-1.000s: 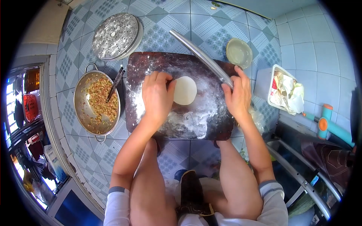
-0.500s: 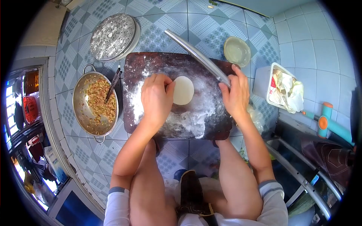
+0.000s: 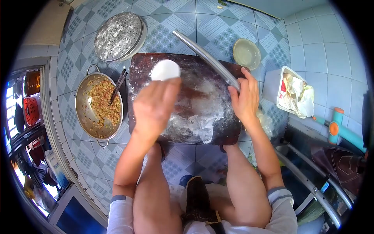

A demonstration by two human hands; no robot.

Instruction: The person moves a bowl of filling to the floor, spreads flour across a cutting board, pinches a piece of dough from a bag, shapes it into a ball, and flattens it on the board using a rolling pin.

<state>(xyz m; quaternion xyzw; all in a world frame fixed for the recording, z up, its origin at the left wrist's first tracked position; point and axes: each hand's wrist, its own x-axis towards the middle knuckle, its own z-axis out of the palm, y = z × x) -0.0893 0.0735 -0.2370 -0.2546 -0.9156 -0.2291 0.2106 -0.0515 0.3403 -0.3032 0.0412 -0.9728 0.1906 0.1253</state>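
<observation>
A round white dough wrapper [image 3: 166, 70] hangs from the fingers of my left hand [image 3: 154, 105], over the upper left of the board. Motion smears that hand, but its fingers are closed on the wrapper's near edge. My right hand [image 3: 245, 97] grips the near end of a metal rolling pin [image 3: 206, 56], which slants away to the upper left across the board's far edge. Under both hands is a dark wooden board [image 3: 191, 93] dusted with white flour, thickest near the front middle.
Left of the board stands a metal pan [image 3: 80, 113] of chopped filling [image 3: 103, 101] with dark chopsticks [image 3: 117, 87] in it. Behind are a floured perforated steamer tray [image 3: 119, 37] and a pale bowl [image 3: 246, 54]. A white bin [image 3: 272, 84] holding bags stands at right.
The wrapper has left the middle of the board, lifted by my left hand and carried up and to the left. My right hand and the rolling pin have hardly moved.
</observation>
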